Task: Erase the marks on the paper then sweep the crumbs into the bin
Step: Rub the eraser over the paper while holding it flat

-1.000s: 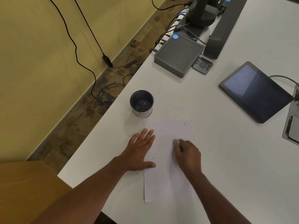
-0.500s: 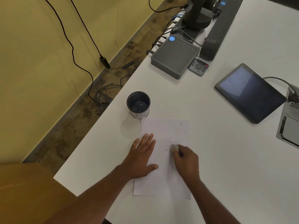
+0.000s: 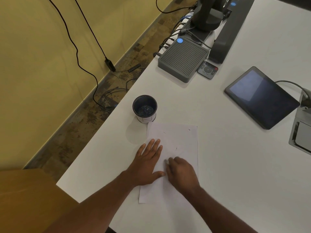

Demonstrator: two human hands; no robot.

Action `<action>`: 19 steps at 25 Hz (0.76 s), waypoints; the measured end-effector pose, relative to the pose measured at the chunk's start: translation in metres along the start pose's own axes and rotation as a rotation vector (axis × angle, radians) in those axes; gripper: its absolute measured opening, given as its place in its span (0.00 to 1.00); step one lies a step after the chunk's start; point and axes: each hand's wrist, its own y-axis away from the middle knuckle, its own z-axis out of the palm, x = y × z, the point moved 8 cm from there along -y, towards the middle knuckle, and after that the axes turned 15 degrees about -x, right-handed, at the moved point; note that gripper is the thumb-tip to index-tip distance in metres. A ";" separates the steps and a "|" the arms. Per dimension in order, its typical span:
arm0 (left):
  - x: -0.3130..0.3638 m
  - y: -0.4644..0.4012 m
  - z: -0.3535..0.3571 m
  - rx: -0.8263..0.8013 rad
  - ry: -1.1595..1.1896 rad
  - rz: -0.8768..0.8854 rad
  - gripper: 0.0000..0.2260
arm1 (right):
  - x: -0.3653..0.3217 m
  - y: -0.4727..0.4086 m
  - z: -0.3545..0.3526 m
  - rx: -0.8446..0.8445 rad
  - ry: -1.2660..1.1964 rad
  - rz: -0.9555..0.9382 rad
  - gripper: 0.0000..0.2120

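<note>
- White table (image 3: 227, 165) fills the right of the view; a yellow wall and a brown floor with loose cables lie to the left.
- Left hand (image 3: 148, 163) lies flat, fingers straight and together, pressing the left edge of the paper (image 3: 183, 140).
- Right hand (image 3: 182, 172) rests on the paper just right of the left thumb, fingers curled; whatever they pinch is blurred and cannot be made out.
- Paper lies with its long axis running near to far, leaning slightly right at the far end; a few short dark marks (image 3: 176, 148) show beyond the hands.
- Bin (image 3: 144, 108), a small dark cup, stands upright just beyond the paper's far left corner.
- Tablet (image 3: 262, 98) lies far right; a grey box (image 3: 183, 59) sits farther off.
</note>
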 end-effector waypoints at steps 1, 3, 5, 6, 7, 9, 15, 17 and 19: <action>0.000 0.000 0.000 0.004 0.001 0.001 0.43 | 0.005 -0.002 -0.002 -0.031 0.004 -0.026 0.06; 0.000 0.000 -0.001 0.006 0.002 0.000 0.43 | 0.049 -0.021 -0.029 0.055 -0.019 0.145 0.09; 0.001 0.001 -0.001 0.009 0.000 0.001 0.43 | 0.071 -0.025 -0.052 0.181 -0.020 0.286 0.11; 0.001 0.000 -0.001 0.014 0.001 0.001 0.43 | 0.060 -0.024 -0.048 0.141 -0.025 0.270 0.11; 0.000 0.000 -0.001 0.019 0.001 0.002 0.43 | 0.036 -0.019 -0.032 0.064 -0.037 0.199 0.09; 0.000 0.000 0.000 0.022 -0.007 0.003 0.43 | -0.008 0.002 0.000 -0.019 0.038 -0.041 0.06; 0.000 0.000 -0.001 0.024 0.012 0.008 0.43 | 0.060 -0.026 -0.050 0.128 -0.003 0.261 0.11; 0.000 0.001 -0.001 0.031 0.003 0.003 0.43 | 0.007 -0.009 -0.016 -0.008 0.010 0.083 0.08; 0.000 0.001 0.000 0.031 -0.004 0.004 0.43 | -0.005 0.004 -0.003 -0.094 0.057 -0.056 0.07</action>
